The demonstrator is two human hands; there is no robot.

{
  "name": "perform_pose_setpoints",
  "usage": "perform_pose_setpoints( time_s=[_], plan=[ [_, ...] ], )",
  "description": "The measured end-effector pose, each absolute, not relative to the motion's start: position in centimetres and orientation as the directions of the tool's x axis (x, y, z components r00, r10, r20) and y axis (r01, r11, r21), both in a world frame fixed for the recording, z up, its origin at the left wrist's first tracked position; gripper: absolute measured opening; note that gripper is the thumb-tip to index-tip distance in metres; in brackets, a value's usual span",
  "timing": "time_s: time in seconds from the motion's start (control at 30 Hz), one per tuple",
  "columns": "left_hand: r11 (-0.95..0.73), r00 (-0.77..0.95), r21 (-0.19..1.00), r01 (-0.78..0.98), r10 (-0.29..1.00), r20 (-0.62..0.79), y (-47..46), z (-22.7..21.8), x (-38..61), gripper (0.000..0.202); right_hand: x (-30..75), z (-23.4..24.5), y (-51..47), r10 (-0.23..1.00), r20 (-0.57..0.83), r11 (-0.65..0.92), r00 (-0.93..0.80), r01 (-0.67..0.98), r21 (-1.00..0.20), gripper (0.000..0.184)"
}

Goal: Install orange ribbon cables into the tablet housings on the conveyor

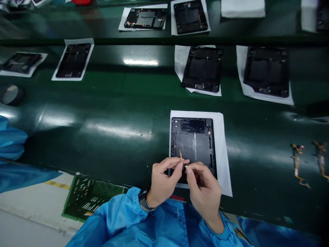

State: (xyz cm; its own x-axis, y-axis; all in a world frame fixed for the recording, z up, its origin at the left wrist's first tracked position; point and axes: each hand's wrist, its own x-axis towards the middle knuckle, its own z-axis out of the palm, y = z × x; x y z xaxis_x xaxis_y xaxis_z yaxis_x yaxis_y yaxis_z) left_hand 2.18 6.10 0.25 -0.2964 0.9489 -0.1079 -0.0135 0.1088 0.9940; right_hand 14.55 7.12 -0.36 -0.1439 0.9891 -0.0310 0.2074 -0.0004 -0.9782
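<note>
A black tablet housing (183,142) lies inner side up on a white sheet (223,154), right in front of me. Over its lower part, my left hand (164,176) pinches a thin orange flex cable (180,153) between thumb and fingers; the strip curves up and away from the fingertips. Close beside it, my right hand (204,190) is closed in a pinch on a tiny whitish piece (186,167) at the fingertips. Whether that piece belongs to the cable cannot be made out. Both hands hide the lower edge of the housing.
Two loose flex cables, one of them a flex cable (296,164) with a brown end, lie at the right. Beyond, more housings (203,68) rest on white sheets. A tape roll (11,95) sits at left. Below the bench edge stands a green crate (77,195). A co-worker's blue sleeve (11,140) shows at left.
</note>
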Motion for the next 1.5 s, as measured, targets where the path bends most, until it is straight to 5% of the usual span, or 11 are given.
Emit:
perform_pose_setpoints(
  time_s=[0.43, 0.9, 1.5],
  plan=[
    [0.096, -0.303, 0.995, 0.0, 0.948, -0.091, 6.4, 0.7, 2.5, 0.01, 15.3, -0.3, 7.4, 0.985, -0.051, -0.009, -0.166, 0.246, -0.969, 0.007],
    [0.023, -0.293, 0.998, 0.057, 0.956, -0.005, 5.7, -0.1, 2.8, 0.014, 15.7, -0.7, 7.4, 0.958, 0.164, 0.238, -0.234, 0.34, -0.91, 0.02],
    [0.024, -0.284, 1.0, 0.007, 0.959, -0.021, 5.6, -0.1, 3.5, 0.015, 16.3, -0.4, 7.5, 0.957, 0.174, 0.251, -0.233, 0.357, -0.9, 0.022]
  ],
)
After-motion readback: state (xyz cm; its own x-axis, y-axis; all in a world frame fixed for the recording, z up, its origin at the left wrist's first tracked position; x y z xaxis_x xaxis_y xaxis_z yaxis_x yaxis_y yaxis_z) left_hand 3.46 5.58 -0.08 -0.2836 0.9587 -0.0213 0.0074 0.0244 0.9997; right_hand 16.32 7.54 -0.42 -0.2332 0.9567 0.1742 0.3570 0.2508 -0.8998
